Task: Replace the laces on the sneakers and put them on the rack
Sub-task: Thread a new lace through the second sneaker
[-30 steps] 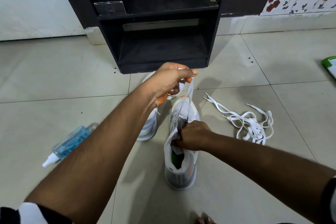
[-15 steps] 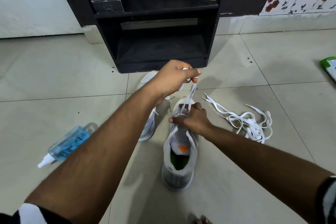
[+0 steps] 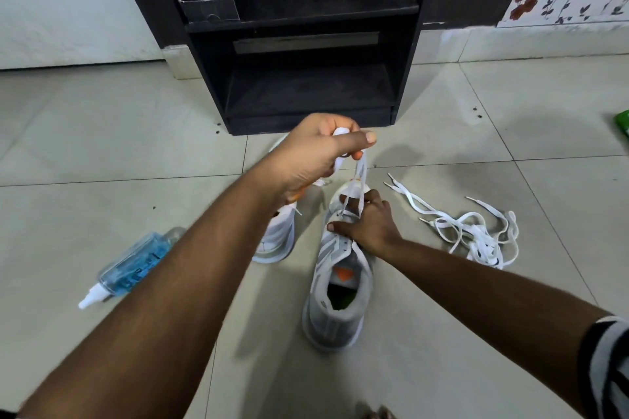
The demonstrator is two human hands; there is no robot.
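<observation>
A grey and white sneaker [image 3: 335, 296] stands on the floor tiles, heel toward me, with an orange tab on its tongue. My right hand [image 3: 366, 224] presses down on its laced front part. My left hand [image 3: 320, 151] is raised above the toe and grips a white lace [image 3: 357, 180] that runs taut down into the sneaker's eyelets. A second white sneaker [image 3: 277, 235] lies to the left, partly hidden behind my left forearm. A loose pile of white laces [image 3: 473, 231] lies on the floor to the right. The black rack [image 3: 306, 44] stands straight ahead.
A blue clear spray bottle [image 3: 132, 265] lies on the tiles at the left. A small clear box [image 3: 209, 8] sits on the rack's upper shelf. A green object [image 3: 623, 122] shows at the right edge. A floral wall is at the upper right.
My right hand slid forward from the sneaker's tongue to its laced front. My left hand stayed raised, still pulling the lace up.
</observation>
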